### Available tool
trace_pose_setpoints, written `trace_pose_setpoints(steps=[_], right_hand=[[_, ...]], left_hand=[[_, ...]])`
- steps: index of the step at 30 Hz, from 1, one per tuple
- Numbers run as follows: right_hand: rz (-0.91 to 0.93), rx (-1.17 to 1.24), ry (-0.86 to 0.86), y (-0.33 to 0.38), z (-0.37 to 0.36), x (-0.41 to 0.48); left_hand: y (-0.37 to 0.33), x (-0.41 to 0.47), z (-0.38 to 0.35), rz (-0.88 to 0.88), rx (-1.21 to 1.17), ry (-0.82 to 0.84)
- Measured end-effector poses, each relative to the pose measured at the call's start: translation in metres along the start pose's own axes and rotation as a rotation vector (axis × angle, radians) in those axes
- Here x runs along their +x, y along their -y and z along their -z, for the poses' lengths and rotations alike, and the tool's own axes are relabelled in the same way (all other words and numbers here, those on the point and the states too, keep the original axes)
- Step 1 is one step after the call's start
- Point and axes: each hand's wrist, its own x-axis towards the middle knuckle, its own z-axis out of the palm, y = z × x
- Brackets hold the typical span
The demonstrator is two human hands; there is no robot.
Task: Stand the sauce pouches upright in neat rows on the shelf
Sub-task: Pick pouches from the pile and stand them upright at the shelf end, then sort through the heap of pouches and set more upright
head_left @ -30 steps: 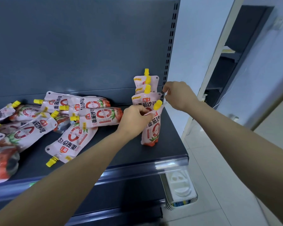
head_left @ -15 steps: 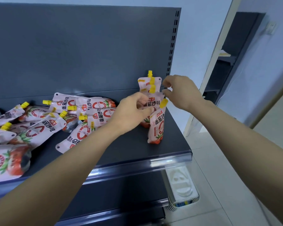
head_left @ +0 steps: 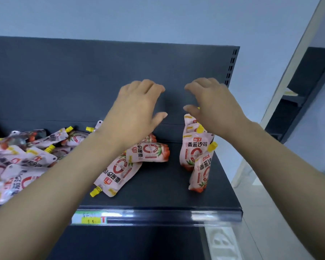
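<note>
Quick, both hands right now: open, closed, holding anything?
Left hand: open, fingers spread, holding nothing.
Right hand: open, holding nothing, raised above the standing pouches.

A shop, probably: dark metal gondola shelf with a price-label strip and many identical sauce pouches

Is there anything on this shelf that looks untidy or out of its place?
Yes. Only the few pouches at the right end stand upright, and the front one leans a little. The pile on the left lies flat, spouts pointing different ways. Two more lie in the middle. No spill or damage is visible.
</note>
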Motion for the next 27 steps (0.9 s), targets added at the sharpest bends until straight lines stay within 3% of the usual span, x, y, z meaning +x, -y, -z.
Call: trace_pose_setpoints(steps=[10,18,27], right_hand=[[0.051,-0.016,-0.012,0.007,-0.003,-0.013],[0.077,0.009,0.023,0.020,-0.020,-0.008],[0.009,-0.029,0.114,0.043,-0.078,0.028]], left_hand=[[-0.008,-0.015,-0.005,-0.116,0.164,-0.088],[0.010,-0.021,-0.015,-0.058,0.149,-0.083],[0.073,-0.029,-0.066,-0.004,0.016,0.070]])
